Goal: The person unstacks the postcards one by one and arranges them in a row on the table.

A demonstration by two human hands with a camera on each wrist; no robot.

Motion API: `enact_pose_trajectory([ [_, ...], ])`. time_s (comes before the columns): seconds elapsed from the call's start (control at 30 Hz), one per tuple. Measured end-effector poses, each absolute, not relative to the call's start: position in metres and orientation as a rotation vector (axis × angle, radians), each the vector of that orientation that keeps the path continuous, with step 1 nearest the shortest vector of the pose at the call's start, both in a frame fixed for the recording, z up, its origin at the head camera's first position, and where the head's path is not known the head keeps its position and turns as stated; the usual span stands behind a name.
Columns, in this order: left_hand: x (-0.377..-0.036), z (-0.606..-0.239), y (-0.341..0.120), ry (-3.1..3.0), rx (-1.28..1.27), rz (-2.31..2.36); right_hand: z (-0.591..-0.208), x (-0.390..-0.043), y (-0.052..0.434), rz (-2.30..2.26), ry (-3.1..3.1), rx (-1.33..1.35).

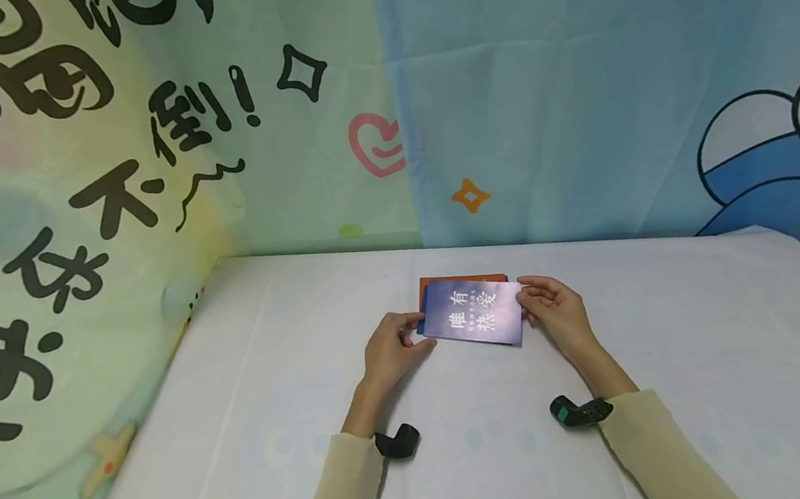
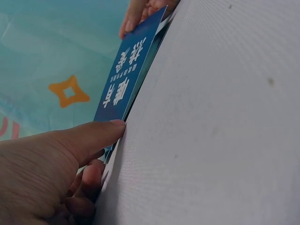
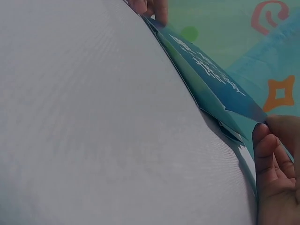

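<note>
Nearest to me, two cream sleeves [image 1: 339, 495] came in from the bottom edge, each with a small black wrist camera [image 1: 397, 442] strapped at the cuff. Past them, my left hand [image 1: 389, 351] lay on the white worktop [image 1: 243, 432], its fingers curled under and its thumb pressed at the left end of a blue card [image 1: 474, 315] printed with white characters. My right hand [image 1: 559, 314] pinched the card's right end between thumb and fingertips. From the left wrist view the card stood tilted, its edge lifted off the cloth, with my thumb [image 2: 93, 136] touching its near corner. From the right wrist view, I could see further sheets beneath it. An orange card [image 1: 459, 280] lay just behind, partly covered by the blue one. Beyond the worktop hung a green curtain [image 1: 100, 152] with black lettering and a blue curtain [image 1: 573, 81] with cartoon figures.
</note>
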State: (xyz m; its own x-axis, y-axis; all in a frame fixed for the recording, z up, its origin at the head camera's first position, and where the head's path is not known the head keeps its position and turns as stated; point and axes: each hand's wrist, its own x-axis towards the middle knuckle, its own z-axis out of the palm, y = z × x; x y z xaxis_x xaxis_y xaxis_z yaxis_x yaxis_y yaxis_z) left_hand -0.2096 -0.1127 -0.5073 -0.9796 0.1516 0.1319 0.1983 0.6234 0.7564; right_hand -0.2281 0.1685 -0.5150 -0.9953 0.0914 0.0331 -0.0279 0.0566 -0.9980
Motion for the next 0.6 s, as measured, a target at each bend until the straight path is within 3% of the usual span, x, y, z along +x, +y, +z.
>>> enact_pose_trajectory([
  [0.6, -0.2111, -0.5091, -0.1107, -2.789, -0.272, -1.288, -0.5171, -0.2279, 0.1697, 2.015, -2.305, -0.061],
])
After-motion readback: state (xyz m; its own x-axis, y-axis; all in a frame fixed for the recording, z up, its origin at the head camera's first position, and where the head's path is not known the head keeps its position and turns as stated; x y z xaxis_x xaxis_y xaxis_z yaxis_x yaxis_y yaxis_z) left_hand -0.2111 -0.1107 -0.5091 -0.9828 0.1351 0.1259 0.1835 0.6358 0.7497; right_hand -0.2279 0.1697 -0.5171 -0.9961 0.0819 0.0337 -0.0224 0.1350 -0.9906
